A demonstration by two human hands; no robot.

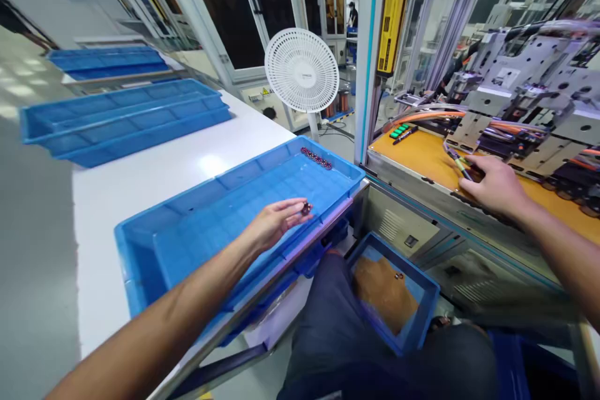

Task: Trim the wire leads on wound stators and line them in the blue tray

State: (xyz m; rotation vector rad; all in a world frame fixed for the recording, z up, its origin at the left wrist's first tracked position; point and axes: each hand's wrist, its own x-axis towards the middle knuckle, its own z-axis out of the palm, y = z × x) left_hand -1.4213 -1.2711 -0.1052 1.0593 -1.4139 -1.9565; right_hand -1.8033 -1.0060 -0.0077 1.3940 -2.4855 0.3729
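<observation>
My left hand (280,220) is closed on a small dark round part (306,207), held at the fingertips over the near side of a long blue tray (215,184). Inside that tray, along its far right end, lies a row of several small dark and red parts (316,158). To the right, my right hand (490,181) is closed round a slim pen-like tool (459,162) with a light green section. The tool points up and left, over the orange work surface (417,156) in front of the machine.
Stacked blue trays (126,115) stand on the white table (103,200) at the left. A white fan (302,70) rises behind the long tray. Below, a blue bin (424,306) holds brown material. Green pieces (399,131) and a dark pen lie near the machine (506,81).
</observation>
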